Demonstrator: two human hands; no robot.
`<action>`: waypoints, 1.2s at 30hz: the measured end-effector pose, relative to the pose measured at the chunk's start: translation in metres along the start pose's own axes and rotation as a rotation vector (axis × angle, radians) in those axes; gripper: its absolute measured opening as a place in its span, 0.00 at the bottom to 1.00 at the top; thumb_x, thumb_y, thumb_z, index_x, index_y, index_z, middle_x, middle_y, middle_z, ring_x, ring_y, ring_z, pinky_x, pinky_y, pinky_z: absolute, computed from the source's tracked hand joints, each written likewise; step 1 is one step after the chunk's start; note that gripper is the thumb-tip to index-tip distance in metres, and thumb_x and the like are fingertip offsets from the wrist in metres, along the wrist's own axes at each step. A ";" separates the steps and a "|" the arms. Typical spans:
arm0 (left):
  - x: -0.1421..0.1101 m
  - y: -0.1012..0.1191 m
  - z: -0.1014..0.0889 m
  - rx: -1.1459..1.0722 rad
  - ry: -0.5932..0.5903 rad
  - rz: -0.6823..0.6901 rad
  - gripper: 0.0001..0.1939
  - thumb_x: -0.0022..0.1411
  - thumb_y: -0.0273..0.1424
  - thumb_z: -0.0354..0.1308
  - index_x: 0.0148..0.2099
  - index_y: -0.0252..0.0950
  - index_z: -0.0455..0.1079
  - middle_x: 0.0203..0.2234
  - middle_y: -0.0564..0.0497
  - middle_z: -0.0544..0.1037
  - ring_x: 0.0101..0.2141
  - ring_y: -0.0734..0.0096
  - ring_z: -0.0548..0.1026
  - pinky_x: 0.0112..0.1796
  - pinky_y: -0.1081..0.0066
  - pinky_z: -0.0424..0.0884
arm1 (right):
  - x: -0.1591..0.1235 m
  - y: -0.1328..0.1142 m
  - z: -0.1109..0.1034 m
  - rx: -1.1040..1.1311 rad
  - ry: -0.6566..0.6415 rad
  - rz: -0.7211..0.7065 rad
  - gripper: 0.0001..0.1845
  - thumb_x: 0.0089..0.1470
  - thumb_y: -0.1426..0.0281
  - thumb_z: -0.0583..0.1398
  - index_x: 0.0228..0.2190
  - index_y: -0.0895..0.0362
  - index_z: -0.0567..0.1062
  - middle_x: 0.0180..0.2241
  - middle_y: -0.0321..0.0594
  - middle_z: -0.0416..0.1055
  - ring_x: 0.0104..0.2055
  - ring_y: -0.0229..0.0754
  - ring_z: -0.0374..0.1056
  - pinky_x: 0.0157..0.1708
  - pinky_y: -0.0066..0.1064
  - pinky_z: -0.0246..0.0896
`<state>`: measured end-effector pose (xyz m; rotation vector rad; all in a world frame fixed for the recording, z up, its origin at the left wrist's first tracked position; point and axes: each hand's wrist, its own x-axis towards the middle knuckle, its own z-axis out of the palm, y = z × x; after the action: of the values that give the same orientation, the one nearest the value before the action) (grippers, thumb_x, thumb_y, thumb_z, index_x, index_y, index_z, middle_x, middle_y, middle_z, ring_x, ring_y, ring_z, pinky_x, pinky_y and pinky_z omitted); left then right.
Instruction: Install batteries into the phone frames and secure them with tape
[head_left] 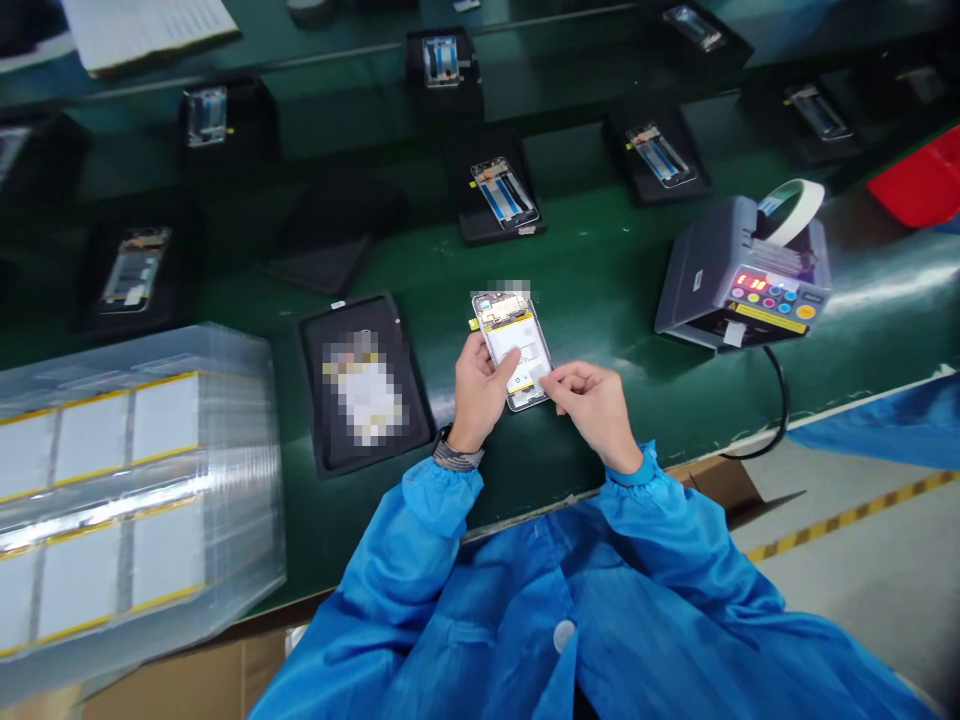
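Note:
My left hand [478, 385] is wrapped round the left edge of an opened phone body [512, 345], holding it just above the green belt [600, 290]. The phone shows a white battery and yellow strips inside. My right hand [589, 398] pinches the phone's lower right corner with thumb and forefinger; whether a small part sits in that pinch is too small to tell. Both arms wear blue sleeves. A black tray [322, 400] with another phone body lies just left of my left hand.
A grey tape dispenser [739, 275] with coloured buttons stands right of the phone, its cable hanging over the front edge. Stacked clear trays of white batteries [127, 480] fill the near left. Several black trays [499, 190] with phone bodies ride farther back. A red bin [922, 185] is far right.

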<state>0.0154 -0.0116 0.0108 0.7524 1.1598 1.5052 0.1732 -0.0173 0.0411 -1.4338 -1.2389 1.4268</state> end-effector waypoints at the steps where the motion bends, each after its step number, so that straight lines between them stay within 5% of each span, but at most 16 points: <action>1: 0.000 0.000 0.000 0.003 0.000 0.002 0.27 0.54 0.41 0.74 0.50 0.36 0.69 0.48 0.42 0.81 0.49 0.58 0.81 0.49 0.64 0.77 | 0.000 0.001 0.001 -0.008 0.007 -0.008 0.21 0.46 0.53 0.70 0.26 0.58 0.75 0.15 0.32 0.66 0.18 0.35 0.60 0.21 0.27 0.55; 11: 0.002 -0.005 -0.003 0.030 -0.002 0.010 0.28 0.54 0.44 0.74 0.50 0.37 0.69 0.49 0.44 0.81 0.50 0.56 0.80 0.49 0.63 0.77 | 0.003 0.012 0.001 -0.099 0.038 -0.085 0.21 0.49 0.54 0.69 0.29 0.58 0.73 0.16 0.29 0.62 0.19 0.32 0.55 0.21 0.26 0.52; 14: 0.001 -0.004 -0.004 0.019 -0.015 0.006 0.29 0.54 0.44 0.74 0.51 0.37 0.69 0.49 0.43 0.81 0.51 0.55 0.80 0.50 0.62 0.77 | 0.008 0.010 -0.003 -0.090 0.046 -0.109 0.26 0.43 0.55 0.73 0.37 0.56 0.72 0.23 0.30 0.68 0.23 0.34 0.62 0.23 0.26 0.58; 17: 0.000 0.000 -0.003 0.000 -0.057 0.001 0.29 0.55 0.45 0.74 0.52 0.36 0.69 0.50 0.42 0.81 0.50 0.55 0.80 0.50 0.61 0.77 | 0.015 0.003 -0.006 -0.045 -0.141 -0.029 0.32 0.41 0.53 0.75 0.41 0.56 0.71 0.31 0.36 0.75 0.25 0.35 0.68 0.23 0.26 0.64; 21: 0.001 0.003 -0.004 0.000 -0.095 0.013 0.30 0.54 0.44 0.74 0.52 0.36 0.69 0.49 0.42 0.82 0.49 0.55 0.81 0.49 0.62 0.77 | 0.026 -0.003 -0.006 -0.043 -0.402 0.084 0.29 0.42 0.51 0.74 0.33 0.58 0.70 0.28 0.38 0.77 0.20 0.34 0.67 0.18 0.26 0.62; 30: 0.009 0.029 -0.022 0.013 -0.101 0.036 0.28 0.55 0.41 0.74 0.53 0.35 0.70 0.52 0.40 0.80 0.51 0.53 0.80 0.54 0.57 0.75 | 0.043 -0.017 0.014 0.014 -0.555 0.039 0.29 0.49 0.48 0.71 0.39 0.59 0.73 0.29 0.42 0.80 0.22 0.41 0.75 0.21 0.30 0.72; 36: 0.040 0.073 -0.051 0.079 -0.041 0.137 0.29 0.51 0.42 0.75 0.50 0.33 0.71 0.48 0.39 0.82 0.50 0.50 0.80 0.51 0.55 0.76 | 0.073 -0.055 0.056 -0.058 -0.655 -0.062 0.24 0.48 0.64 0.75 0.40 0.59 0.72 0.28 0.40 0.80 0.22 0.39 0.75 0.19 0.25 0.69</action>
<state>-0.0666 0.0136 0.0579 0.9288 1.1616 1.5564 0.1042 0.0603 0.0694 -0.9690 -1.7085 1.9074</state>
